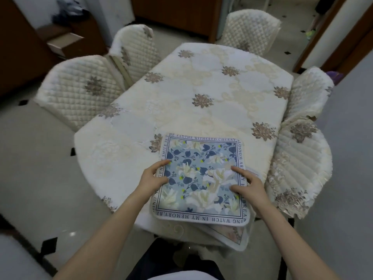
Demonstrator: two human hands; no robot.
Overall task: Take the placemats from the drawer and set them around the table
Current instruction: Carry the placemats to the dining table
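Observation:
A blue floral placemat with a lettered white border lies on top of a stack at the near edge of the cream table. Beneath it, another placemat pokes out and hangs over the table's edge. My left hand grips the top mat's left edge, thumb on top. My right hand holds the right edge, with its fingers spread on the mat's surface.
Quilted cream chairs stand around the table: two on the left, one at the far end, two on the right. An open drawer juts from the wooden cabinet at the back left.

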